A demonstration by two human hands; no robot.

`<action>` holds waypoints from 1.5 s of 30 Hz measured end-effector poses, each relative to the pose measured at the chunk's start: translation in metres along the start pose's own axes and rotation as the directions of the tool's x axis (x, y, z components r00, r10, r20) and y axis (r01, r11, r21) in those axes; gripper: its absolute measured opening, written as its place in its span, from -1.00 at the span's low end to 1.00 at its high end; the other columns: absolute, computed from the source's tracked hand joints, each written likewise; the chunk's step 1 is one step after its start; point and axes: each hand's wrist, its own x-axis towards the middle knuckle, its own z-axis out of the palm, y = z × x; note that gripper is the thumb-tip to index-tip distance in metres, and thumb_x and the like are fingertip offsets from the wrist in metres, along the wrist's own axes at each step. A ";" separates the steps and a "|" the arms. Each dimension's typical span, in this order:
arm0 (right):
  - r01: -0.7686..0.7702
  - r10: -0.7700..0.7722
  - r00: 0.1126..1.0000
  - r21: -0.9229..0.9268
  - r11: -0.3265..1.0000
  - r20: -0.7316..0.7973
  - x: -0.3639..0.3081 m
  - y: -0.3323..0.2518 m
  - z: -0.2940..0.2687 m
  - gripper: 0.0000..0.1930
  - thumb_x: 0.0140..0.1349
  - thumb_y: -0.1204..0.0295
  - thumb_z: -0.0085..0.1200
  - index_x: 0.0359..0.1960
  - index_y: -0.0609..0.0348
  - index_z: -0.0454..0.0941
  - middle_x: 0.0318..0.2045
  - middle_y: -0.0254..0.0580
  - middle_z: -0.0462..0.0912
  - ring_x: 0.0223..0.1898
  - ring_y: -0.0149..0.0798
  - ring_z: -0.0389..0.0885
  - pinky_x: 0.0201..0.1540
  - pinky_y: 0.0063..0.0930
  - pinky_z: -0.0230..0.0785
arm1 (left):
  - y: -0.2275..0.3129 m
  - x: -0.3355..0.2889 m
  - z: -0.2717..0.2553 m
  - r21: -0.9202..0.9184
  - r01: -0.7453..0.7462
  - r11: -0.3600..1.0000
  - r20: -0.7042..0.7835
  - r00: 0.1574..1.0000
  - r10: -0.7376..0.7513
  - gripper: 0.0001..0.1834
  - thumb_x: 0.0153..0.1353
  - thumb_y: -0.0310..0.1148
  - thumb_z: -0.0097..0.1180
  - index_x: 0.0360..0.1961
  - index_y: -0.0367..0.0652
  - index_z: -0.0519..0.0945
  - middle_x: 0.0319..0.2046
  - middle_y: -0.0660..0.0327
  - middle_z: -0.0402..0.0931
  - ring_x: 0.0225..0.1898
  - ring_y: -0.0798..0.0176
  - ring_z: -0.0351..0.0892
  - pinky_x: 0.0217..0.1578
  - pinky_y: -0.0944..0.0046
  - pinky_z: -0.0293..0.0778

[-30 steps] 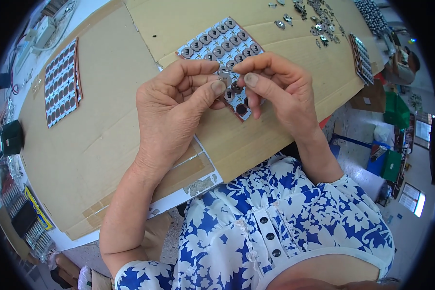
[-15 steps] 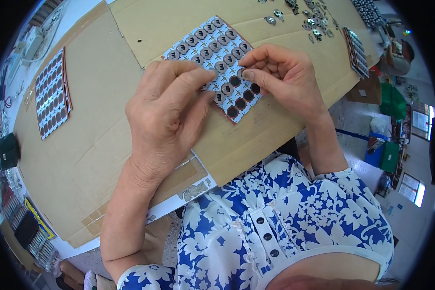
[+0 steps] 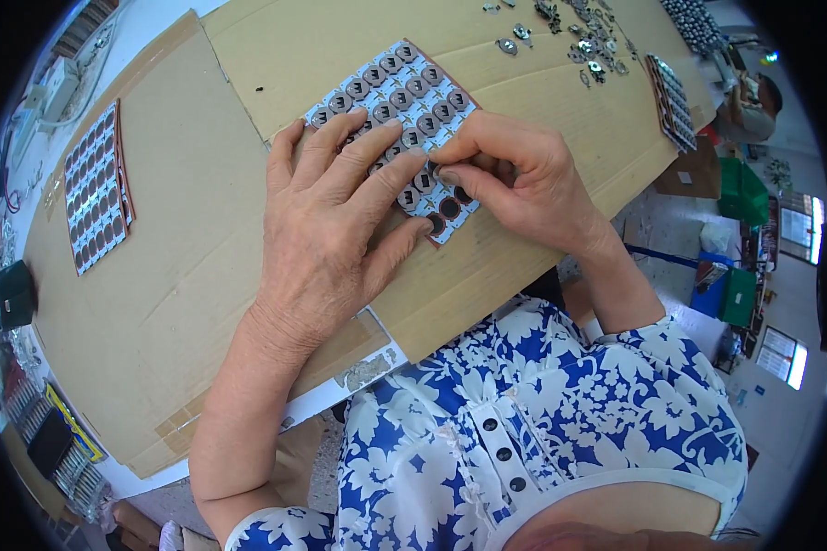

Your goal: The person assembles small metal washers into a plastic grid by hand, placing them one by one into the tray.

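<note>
A light-blue circuit board panel [image 3: 397,97] lies on the cardboard in front of me, tilted to the view. Rows of round grey metal pieces [image 3: 405,51] with black marks cover most of it. Bare dark circles [image 3: 449,208] show at its near right corner. My left hand [image 3: 326,216] rests palm down over the panel's left side, fingers spread, its thumb at the near corner. With thumb and index finger closed together, my right hand [image 3: 528,179] pinches low over the panel beside the dark circles. Whatever sits between those fingertips is hidden.
Another stack of panels [image 3: 96,188] with dark circles lies at the left. Loose metal pieces [image 3: 597,41] are scattered at the far right, near an upright-leaning panel stack [image 3: 671,101]. Cardboard [image 3: 184,303] covers the table. A person [image 3: 753,106] is beyond its right edge.
My left hand has opened out from a curled pose above the panel and come down flat on it. My right hand has moved slightly left and down, its fingertips now at the panel.
</note>
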 end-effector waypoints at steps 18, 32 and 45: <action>0.136 -0.220 0.968 -0.490 0.861 -0.118 -0.020 -0.011 0.022 -0.74 0.27 0.62 0.34 0.00 0.21 0.73 -0.25 -0.10 0.59 -0.27 0.03 0.74 -0.26 -0.09 0.56 | 0.011 0.004 -0.001 -0.008 -0.022 1.000 0.034 0.999 0.022 -0.29 0.08 -0.05 0.67 0.24 -0.12 0.79 0.40 0.02 0.67 0.53 -0.24 0.50 0.59 -0.48 0.18; -0.090 -0.170 0.918 -0.605 0.791 -0.358 0.042 0.062 -0.065 -0.85 0.39 0.49 0.34 -0.06 0.21 0.76 -0.25 -0.12 0.80 -0.31 -0.14 0.82 -0.22 -0.24 0.63 | 0.009 0.003 -0.006 -0.007 -0.009 1.000 0.065 0.998 0.010 -0.28 0.11 -0.06 0.66 0.30 -0.10 0.80 0.43 0.00 0.67 0.57 -0.24 0.47 0.65 -0.41 0.13; -0.218 0.059 0.890 -0.308 0.926 -0.452 0.000 0.057 -0.068 -0.86 0.41 0.51 0.33 -0.07 0.29 0.74 -0.35 -0.24 0.76 -0.42 -0.49 0.66 -0.33 -0.50 0.51 | 0.008 0.003 -0.007 -0.007 -0.016 1.000 0.084 0.996 0.016 -0.31 0.17 -0.05 0.62 0.30 -0.09 0.80 0.45 0.01 0.65 0.60 -0.23 0.44 0.65 -0.42 0.11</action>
